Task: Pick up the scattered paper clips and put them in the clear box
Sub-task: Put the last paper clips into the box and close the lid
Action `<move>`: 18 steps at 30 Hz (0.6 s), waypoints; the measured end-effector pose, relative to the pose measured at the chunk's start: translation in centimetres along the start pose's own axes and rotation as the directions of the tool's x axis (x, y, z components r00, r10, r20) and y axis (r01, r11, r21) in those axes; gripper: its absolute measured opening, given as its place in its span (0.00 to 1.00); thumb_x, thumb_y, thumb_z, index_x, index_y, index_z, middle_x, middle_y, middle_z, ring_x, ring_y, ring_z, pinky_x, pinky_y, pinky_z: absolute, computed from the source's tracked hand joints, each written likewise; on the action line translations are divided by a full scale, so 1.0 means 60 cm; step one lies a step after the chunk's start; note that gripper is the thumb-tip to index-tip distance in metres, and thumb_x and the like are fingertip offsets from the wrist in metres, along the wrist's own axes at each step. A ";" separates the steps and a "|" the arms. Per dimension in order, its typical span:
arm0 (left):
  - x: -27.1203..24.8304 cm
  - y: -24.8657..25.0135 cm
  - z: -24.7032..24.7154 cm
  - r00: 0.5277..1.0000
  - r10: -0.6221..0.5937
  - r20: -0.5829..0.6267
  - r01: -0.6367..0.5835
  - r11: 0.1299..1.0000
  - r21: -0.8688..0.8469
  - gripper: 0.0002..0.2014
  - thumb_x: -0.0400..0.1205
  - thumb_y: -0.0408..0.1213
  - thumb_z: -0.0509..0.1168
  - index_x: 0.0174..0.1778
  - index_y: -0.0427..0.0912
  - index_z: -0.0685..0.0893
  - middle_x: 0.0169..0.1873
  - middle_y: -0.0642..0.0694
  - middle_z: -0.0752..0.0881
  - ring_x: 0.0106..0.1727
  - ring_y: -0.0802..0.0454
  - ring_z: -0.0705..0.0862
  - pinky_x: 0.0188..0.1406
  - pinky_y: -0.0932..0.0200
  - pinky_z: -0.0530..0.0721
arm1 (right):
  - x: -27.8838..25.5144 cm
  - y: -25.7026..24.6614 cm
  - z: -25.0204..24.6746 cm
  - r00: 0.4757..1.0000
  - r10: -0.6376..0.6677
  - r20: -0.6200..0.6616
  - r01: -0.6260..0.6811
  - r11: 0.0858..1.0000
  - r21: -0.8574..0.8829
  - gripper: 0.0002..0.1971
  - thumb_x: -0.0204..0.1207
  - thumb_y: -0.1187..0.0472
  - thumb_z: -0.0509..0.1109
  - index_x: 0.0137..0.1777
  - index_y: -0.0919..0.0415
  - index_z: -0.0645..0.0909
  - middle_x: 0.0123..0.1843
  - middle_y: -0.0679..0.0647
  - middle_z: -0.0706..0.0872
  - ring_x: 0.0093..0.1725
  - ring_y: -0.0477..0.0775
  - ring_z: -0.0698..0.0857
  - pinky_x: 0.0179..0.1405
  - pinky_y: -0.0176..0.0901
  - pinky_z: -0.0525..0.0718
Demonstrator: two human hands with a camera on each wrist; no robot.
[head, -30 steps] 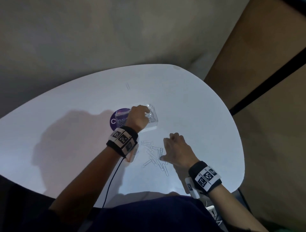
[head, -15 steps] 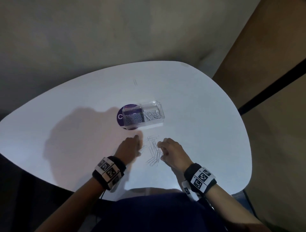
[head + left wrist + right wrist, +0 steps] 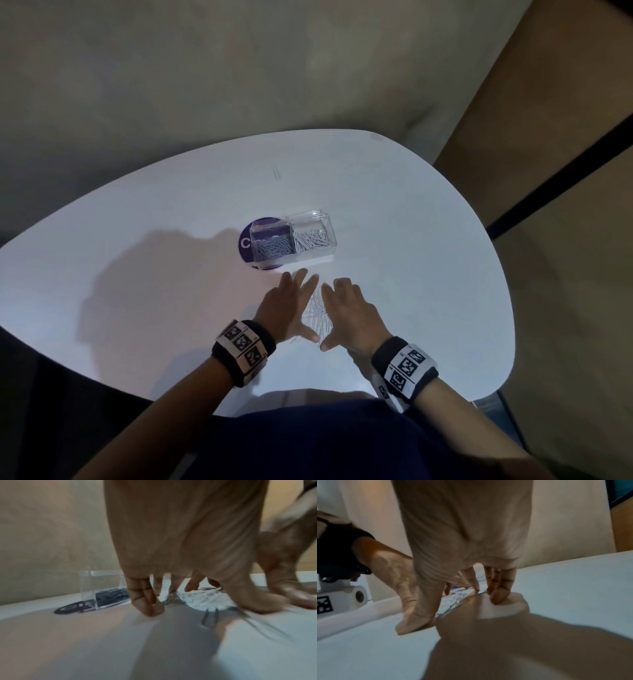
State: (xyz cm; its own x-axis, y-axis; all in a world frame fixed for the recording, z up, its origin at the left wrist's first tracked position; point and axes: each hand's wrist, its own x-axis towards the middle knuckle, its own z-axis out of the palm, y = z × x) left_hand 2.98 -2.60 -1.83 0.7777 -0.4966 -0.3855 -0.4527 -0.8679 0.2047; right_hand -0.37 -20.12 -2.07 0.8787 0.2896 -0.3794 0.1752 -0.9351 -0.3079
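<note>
A heap of silver paper clips (image 3: 318,313) lies on the white table (image 3: 137,274) between my two hands. My left hand (image 3: 289,305) rests flat on the table at the heap's left, fingers straight and spread. My right hand (image 3: 346,310) rests flat at the heap's right, thumb stretched toward the left thumb. Just beyond the fingertips stands the clear box (image 3: 294,240), two compartments, each with clips inside. The left wrist view shows the clear box (image 3: 102,588) and the clips (image 3: 202,599) under my fingers. In the right wrist view the clips (image 3: 453,601) lie between both hands.
The box stands partly on a round purple sticker (image 3: 248,245). One stray paper clip (image 3: 276,172) lies far back on the table. The near table edge runs just behind my wrists. A brown wall panel (image 3: 565,171) rises at the right.
My left hand left the box and came back beside the clips. Both hands have flattened and closed in on the clips, which now lie bunched in a tighter heap.
</note>
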 end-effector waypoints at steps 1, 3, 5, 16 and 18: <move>0.001 0.002 -0.001 0.999 -0.012 -0.038 0.010 0.998 -0.064 0.51 0.66 0.59 0.77 0.81 0.43 0.62 0.77 0.39 0.64 0.71 0.40 0.68 0.54 0.42 0.84 | 0.004 0.001 0.002 1.000 0.002 -0.027 -0.001 1.000 0.026 0.44 0.58 0.45 0.86 0.70 0.55 0.68 0.65 0.54 0.66 0.62 0.58 0.72 0.37 0.46 0.79; 0.004 0.004 -0.005 0.992 -0.033 -0.124 0.011 0.983 -0.181 0.33 0.73 0.48 0.75 0.72 0.41 0.73 0.65 0.42 0.72 0.63 0.43 0.75 0.48 0.43 0.84 | 0.007 0.006 0.002 0.998 0.020 -0.066 -0.014 0.996 0.094 0.33 0.61 0.48 0.84 0.61 0.55 0.73 0.58 0.51 0.67 0.57 0.56 0.75 0.35 0.47 0.81; 0.007 0.006 -0.008 0.984 -0.049 -0.173 0.005 0.970 -0.243 0.19 0.77 0.41 0.71 0.62 0.39 0.78 0.55 0.42 0.77 0.54 0.43 0.79 0.46 0.45 0.81 | 0.003 0.011 0.002 0.995 0.032 -0.090 -0.016 0.986 0.167 0.30 0.63 0.50 0.82 0.61 0.54 0.73 0.57 0.49 0.68 0.56 0.54 0.74 0.38 0.49 0.83; 0.010 -0.024 -0.017 0.941 -0.312 -0.130 0.164 0.758 -0.631 0.05 0.68 0.34 0.76 0.37 0.42 0.86 0.33 0.45 0.89 0.36 0.48 0.85 0.42 0.54 0.84 | 0.021 -0.003 0.014 0.969 0.113 -0.221 -0.045 0.956 0.290 0.13 0.70 0.60 0.79 0.50 0.62 0.82 0.53 0.53 0.77 0.45 0.57 0.82 0.40 0.44 0.79; 0.003 -0.031 -0.027 0.934 -0.327 -0.143 0.153 0.730 -0.667 0.06 0.69 0.31 0.76 0.34 0.41 0.85 0.29 0.46 0.87 0.27 0.51 0.84 0.36 0.53 0.87 | 0.026 -0.006 0.013 0.970 0.112 -0.215 -0.040 0.948 0.316 0.08 0.70 0.64 0.78 0.47 0.61 0.83 0.51 0.52 0.77 0.42 0.57 0.84 0.40 0.44 0.81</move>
State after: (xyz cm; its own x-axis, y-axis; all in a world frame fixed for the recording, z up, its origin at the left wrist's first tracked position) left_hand 4.64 -1.12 -0.82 0.9370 -0.1823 -0.2980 0.0795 -0.7193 0.6901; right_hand 0.56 -19.17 -3.22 0.9675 0.1326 -0.2153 -0.0087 -0.8337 -0.5522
